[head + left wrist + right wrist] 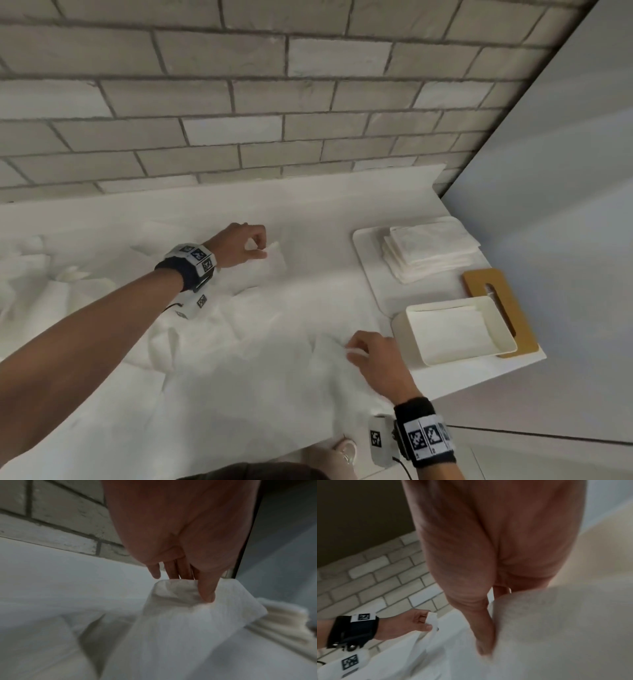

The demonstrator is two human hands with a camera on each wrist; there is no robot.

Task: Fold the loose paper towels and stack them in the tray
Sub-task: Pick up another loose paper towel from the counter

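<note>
A loose white paper towel (267, 329) lies spread and rumpled across the counter. My left hand (245, 245) pinches its far corner between thumb and fingers, raised off the counter; the left wrist view shows that pinch (197, 592) up close. My right hand (363, 353) pinches the near corner of the same towel (539, 628), just left of the white tray (507, 337). One folded towel (448, 330) lies flat inside that tray. In the right wrist view my left hand (423, 620) shows holding its corner.
A stack of folded towels (431, 250) sits on a flat white board (368, 253) at the back right. A wooden lid with a slot (479, 279) lies under the tray. More crumpled towels (41, 274) lie at the left. A brick wall runs behind; the counter ends at right.
</note>
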